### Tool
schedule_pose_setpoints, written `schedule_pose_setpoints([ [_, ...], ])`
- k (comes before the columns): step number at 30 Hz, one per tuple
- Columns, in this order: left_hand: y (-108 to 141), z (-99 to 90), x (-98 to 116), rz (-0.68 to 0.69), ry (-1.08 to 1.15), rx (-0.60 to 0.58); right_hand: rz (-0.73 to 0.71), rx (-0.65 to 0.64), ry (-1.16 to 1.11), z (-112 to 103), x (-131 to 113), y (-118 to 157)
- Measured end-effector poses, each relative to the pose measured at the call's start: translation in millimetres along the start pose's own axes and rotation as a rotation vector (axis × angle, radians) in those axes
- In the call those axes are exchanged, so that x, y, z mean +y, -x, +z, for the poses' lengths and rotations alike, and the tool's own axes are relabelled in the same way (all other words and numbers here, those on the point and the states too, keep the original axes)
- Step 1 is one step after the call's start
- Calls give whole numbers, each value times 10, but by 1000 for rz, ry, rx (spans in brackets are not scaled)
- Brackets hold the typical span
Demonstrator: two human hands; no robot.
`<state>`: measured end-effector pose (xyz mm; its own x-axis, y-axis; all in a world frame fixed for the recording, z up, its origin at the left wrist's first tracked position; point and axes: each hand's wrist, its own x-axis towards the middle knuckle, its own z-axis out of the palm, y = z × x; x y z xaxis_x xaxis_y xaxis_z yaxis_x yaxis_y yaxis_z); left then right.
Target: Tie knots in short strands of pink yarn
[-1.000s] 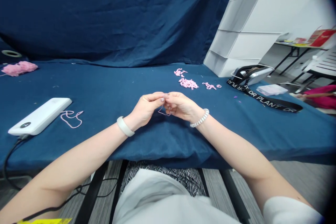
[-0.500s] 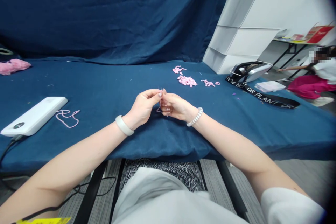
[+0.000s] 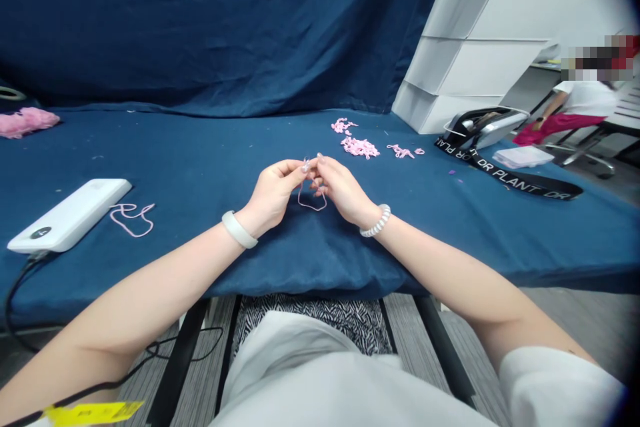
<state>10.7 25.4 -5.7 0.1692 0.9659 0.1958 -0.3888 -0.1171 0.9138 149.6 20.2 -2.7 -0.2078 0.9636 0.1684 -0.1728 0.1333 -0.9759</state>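
Because both forearms were angled inward from the table edge, the left hand [image 3: 273,195] and right hand [image 3: 340,190] met at the fingertips, raised over a soft fold of navy cloth [image 3: 200,147]. Left thumb and forefinger were narrowly pinched on the upper end of a thin pink cord loop [image 3: 313,208]; the pinched part was too small to resolve. Right fingers were curled in close beside that pinch, but whether they also gripped the cord could not be told. The loop hung between and below the hands, apparently clear of the cloth. That raised hold kept it open and in the person's view.

Ahead of the hands lay a heap of knotted pink cord pieces [image 3: 359,147], with smaller clusters on either side, gathered apart from the working area. A loose length of pink cord [image 3: 131,220] lay just beside a white power bank [image 3: 70,215] on the left, its black cable [image 3: 20,287] dropping over the table edge. A pink fluffy bundle [image 3: 27,122] sat far left. On the right, a black DR PLANT lanyard [image 3: 510,177] lay across the cloth. A seated co-worker [image 3: 585,103] was well apart, beyond the table.
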Motion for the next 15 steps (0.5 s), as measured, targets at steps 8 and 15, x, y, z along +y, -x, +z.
schedule_pose_setpoints([
  [8, 61, 27, 93, -37, -17, -41, -342, 59, 195, -130, -15, -17],
  [15, 99, 47, 64, -74, -69, -134, -359, -41, 100, -117, -91, 38],
])
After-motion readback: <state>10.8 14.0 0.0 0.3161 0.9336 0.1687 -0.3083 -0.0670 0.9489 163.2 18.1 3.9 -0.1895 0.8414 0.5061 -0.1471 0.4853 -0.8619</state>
